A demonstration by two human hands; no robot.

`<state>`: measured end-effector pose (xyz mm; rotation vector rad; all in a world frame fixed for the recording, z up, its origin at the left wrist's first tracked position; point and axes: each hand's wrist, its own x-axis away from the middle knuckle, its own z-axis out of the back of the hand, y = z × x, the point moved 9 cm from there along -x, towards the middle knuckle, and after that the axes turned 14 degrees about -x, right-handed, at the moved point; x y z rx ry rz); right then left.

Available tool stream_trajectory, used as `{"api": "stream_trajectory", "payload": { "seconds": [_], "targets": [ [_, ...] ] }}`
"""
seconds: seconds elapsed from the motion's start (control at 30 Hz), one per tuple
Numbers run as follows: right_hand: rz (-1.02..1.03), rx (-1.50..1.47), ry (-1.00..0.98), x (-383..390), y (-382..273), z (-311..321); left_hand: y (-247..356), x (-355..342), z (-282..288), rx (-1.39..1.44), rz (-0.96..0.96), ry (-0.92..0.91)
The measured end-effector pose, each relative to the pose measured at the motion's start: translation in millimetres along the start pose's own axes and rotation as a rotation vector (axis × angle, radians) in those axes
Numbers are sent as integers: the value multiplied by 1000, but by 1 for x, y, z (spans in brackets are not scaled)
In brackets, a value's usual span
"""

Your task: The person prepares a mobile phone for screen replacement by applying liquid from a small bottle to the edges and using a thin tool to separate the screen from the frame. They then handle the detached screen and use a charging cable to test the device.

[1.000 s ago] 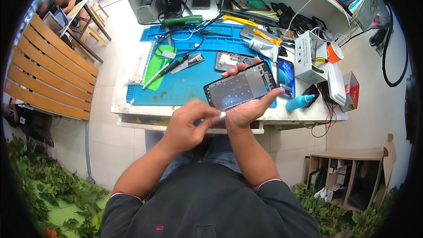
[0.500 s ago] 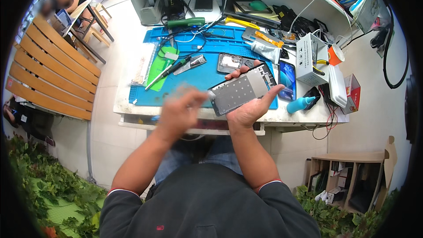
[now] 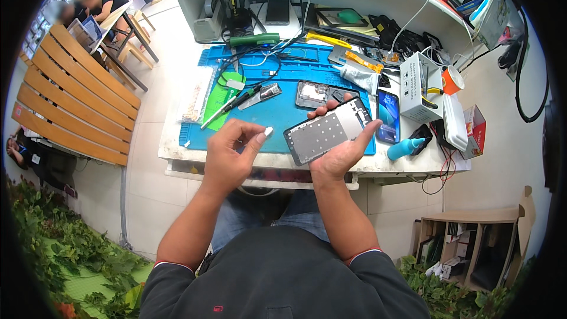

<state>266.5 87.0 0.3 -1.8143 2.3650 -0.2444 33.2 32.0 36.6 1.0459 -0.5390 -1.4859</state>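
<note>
My right hand (image 3: pixel 339 156) holds a phone frame (image 3: pixel 319 140) tilted above the mat's front edge. Its inner side faces up, grey with rows of pale dots, and the thumb lies along its right edge. To the left of it, my left hand (image 3: pixel 233 150) is closed in a pinch with a small white piece (image 3: pixel 267 131) at the fingertips; its exact kind is too small to make out. The left hand and the frame are apart. Behind the frame, an opened phone body (image 3: pixel 310 92) with its inner parts showing lies on the blue mat (image 3: pixel 251 133).
Left on the mat lie a screwdriver (image 3: pixel 224 112), a metal blade-like tool (image 3: pixel 260 95) and a green sheet (image 3: pixel 215 100). To the right are a lit phone (image 3: pixel 388 117), a blue bottle (image 3: pixel 406 149), a glue tube (image 3: pixel 357 77) and a white box (image 3: pixel 418 88). Cables cross the back.
My left hand, blurred and close to the frame's left edge before, has drawn slightly down and away from it and now shows sharply. My right hand keeps hold of the phone frame.
</note>
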Motion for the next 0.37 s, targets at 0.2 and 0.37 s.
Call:
{"api": "stream_trajectory", "payload": {
  "seconds": [0.2, 0.37],
  "targets": [
    [-5, 10, -34, 3, 2, -3, 13, 3, -6, -55, -52, -25],
    [-14, 41, -57, 5, 11, -1, 14, -6, -16, -352, -215, -30]
  ]
}}
